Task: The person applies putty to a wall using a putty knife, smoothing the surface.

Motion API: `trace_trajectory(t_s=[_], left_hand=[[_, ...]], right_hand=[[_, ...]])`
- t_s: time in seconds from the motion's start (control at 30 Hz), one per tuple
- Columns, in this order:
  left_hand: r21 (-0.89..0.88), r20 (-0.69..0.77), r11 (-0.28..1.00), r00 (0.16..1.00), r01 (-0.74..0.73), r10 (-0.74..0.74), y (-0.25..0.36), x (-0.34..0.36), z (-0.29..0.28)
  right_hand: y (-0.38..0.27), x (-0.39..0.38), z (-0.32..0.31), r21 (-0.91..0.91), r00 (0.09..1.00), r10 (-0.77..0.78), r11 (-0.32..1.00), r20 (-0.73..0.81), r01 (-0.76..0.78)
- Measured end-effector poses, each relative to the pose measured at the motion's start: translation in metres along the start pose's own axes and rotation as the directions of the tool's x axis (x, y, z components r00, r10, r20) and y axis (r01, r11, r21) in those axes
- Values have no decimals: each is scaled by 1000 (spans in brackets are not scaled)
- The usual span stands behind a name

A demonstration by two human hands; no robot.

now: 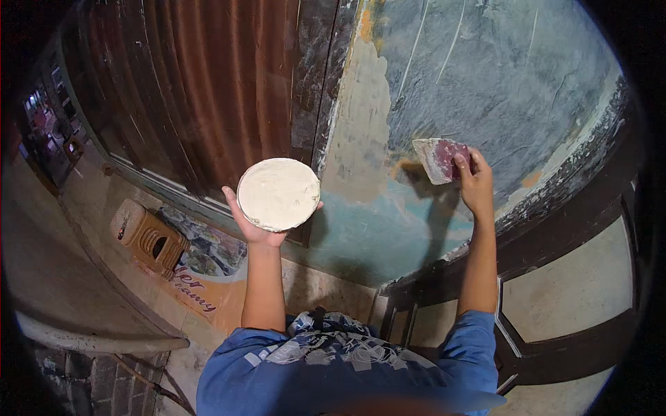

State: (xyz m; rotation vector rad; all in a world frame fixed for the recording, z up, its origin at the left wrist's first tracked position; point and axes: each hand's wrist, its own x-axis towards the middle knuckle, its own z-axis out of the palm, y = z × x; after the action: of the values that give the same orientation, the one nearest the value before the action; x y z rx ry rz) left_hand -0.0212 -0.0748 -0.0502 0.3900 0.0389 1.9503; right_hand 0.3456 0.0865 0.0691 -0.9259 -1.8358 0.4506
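One blurred object [416, 403] crossed the lower edge, nearest the camera, over a blue shirt [305, 380]. Ahead, the left hand [251, 230] clasped the sides of a round tub [279, 195] of pale paste, and the right hand [477, 182] clamped a scraper [438, 159] between thumb and fingers before a patchy wall [485, 83]; contact with it could not be told. Behind the tub stood a ribbed brown panel [201, 83], with a stool [139, 227] to the lower left.

2 bare forearms [265, 291] reach forward; left hand [255, 233] cupped, thumb [231, 199] extended; right hand [476, 182] pinching, fingers [478, 160] bent.
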Motion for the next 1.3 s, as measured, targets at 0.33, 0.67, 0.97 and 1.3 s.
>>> trace_trajectory(t_s=[0.33, 0.67, 0.97, 1.3], left_hand=[[-61, 53, 995, 996, 79, -76, -5, 0, 3], [-114, 63, 989, 994, 94, -87, -1, -2, -3], [-83, 38, 993, 996, 81, -78, -3, 0, -8], [-7, -88, 997, 993, 83, -83, -7, 0, -9]], right_hand=[[-66, 59, 38, -669, 918, -327, 634, 223, 388], [-63, 75, 55, -693, 914, -367, 614, 173, 378], [-60, 69, 58, -757, 916, -303, 524, 263, 391], [-64, 75, 54, -758, 957, -154, 586, 245, 288]])
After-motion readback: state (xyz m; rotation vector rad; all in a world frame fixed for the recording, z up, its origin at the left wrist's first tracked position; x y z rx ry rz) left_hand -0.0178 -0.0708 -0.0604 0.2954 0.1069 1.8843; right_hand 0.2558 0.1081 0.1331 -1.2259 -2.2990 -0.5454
